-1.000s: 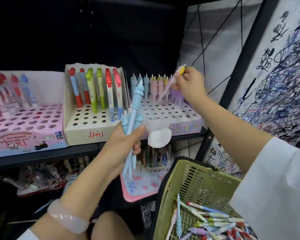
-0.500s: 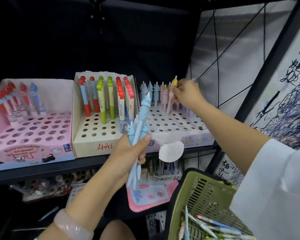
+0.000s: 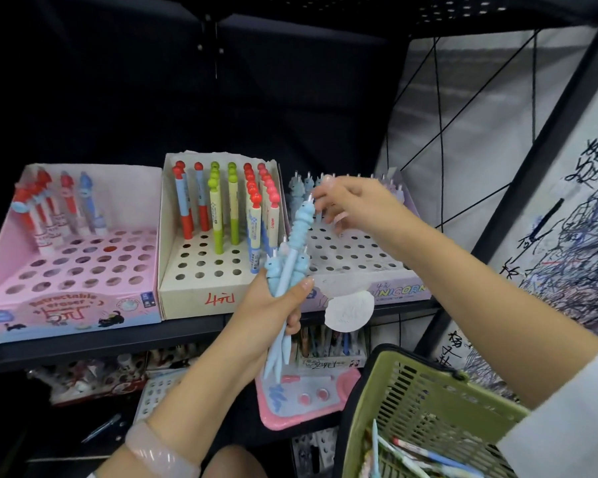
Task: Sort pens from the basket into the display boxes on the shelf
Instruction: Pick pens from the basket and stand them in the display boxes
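Observation:
My left hand [image 3: 273,305] grips a bundle of light blue unicorn-topped pens [image 3: 299,229], held upright in front of the shelf. My right hand [image 3: 356,205] hovers over the back rows of the lilac unicorn display box [image 3: 359,260], fingers loosely spread and holding nothing, its fingertips close to the top of the tallest blue pen. Pastel pens stand in the back row of that box, partly hidden by my right hand. The green basket [image 3: 411,391] sits at the lower right with several mixed pens inside.
A cream box [image 3: 201,291] with red, blue and green pens stands in the middle of the shelf, with a pink box [image 3: 66,305] holding a few pens to its left. A round white tag [image 3: 349,310] hangs off the shelf edge. More stationery fills the lower shelf.
My right hand has let go of the pink pen it held over the unicorn box and has moved left toward the blue bundle. My left hand keeps its hold.

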Available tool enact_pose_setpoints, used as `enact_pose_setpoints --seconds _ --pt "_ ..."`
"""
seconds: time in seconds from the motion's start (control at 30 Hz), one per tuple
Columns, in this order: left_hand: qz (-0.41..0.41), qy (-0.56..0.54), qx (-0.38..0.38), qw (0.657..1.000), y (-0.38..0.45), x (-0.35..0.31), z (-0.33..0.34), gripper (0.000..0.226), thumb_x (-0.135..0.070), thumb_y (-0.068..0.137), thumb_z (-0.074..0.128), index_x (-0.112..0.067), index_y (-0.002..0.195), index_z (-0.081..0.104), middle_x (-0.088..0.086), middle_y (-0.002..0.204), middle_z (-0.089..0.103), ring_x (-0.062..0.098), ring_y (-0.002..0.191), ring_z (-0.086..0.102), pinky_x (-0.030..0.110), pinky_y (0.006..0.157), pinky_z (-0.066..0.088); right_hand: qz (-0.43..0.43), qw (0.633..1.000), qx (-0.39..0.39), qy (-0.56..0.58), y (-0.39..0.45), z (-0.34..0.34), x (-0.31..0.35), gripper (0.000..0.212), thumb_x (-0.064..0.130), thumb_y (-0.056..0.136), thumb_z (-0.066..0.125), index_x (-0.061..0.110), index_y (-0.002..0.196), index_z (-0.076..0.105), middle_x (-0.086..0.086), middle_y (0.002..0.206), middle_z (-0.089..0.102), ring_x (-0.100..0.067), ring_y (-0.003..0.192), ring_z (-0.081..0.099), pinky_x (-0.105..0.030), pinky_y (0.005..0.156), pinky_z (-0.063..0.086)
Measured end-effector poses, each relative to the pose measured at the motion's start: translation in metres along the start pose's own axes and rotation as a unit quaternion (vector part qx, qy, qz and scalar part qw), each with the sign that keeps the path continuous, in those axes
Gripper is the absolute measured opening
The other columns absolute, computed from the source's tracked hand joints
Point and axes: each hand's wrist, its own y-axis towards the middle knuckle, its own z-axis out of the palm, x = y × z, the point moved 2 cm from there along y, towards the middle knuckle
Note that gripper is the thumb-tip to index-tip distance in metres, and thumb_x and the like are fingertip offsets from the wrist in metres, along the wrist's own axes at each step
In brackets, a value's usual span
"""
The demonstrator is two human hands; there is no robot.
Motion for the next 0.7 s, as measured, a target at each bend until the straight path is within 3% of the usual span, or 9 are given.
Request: enact_pose_setpoints --seconds 0.1,0.2,0.37,0.5,0.7 --pt "-0.001 -0.002 -0.003 1.000 0.000 0.000 0.002 0.011 -0.014 0.088 0.062 -0.014 0.094 0.053 -0.008 0.054 0.045 0.006 0.043 0.038 0.018 0.040 0.035 -0.012 0.991 0.132 0.000 -0.008 0.011 0.003 0.013 0.024 0.092 0.056 0.025 0.083 0.066 0.016 0.074 0.067 0.001 0.073 0.061 -0.015 0.067 0.050" --pt "0.002 -0.008 -0.004 1.000 0.002 -0.004 0.003 0.011 -0.010 0.087 0.061 -0.014 0.092 0.053 -0.010 0.052 0.046 0.005 0.042 0.038 0.018 0.040 0.035 -0.024 0.994 0.107 0.027 -0.005 0.013 0.003 0.014 0.017 0.093 0.054 0.020 0.083 0.064 0.012 0.074 0.069 0.000 0.073 0.064 -0.015 0.069 0.052" --pt "0.006 -0.006 0.011 1.000 0.005 -0.014 0.002 0.013 -0.007 0.087 0.061 -0.012 0.097 0.053 -0.010 0.053 0.051 0.005 0.042 0.039 0.017 0.040 0.036 -0.020 0.995 -0.026 0.091 0.013 0.003 0.016 0.021 0.017 0.097 0.048 0.016 0.081 0.062 0.003 0.072 0.071 -0.007 0.069 0.066 -0.018 0.065 0.053" --pt "0.006 -0.004 0.002 1.000 0.006 -0.018 0.003 0.011 -0.011 0.088 0.061 -0.014 0.096 0.054 -0.008 0.054 0.049 0.006 0.043 0.040 0.018 0.040 0.036 0.010 0.997 0.038 0.069 0.010 0.008 0.019 0.018 0.027 0.095 0.052 0.013 0.098 0.062 -0.004 0.087 0.072 -0.010 0.079 0.068 -0.017 0.068 0.053" --pt "0.014 -0.010 0.001 1.000 0.008 -0.020 0.007 0.013 -0.011 0.088 0.061 -0.014 0.099 0.054 -0.007 0.057 0.049 0.006 0.043 0.041 0.017 0.041 0.037 0.037 0.992 0.058 0.103 -0.002 0.007 0.010 0.005 0.011 0.090 0.058 0.009 0.094 0.057 -0.004 0.082 0.068 -0.009 0.073 0.066 -0.020 0.074 0.055"
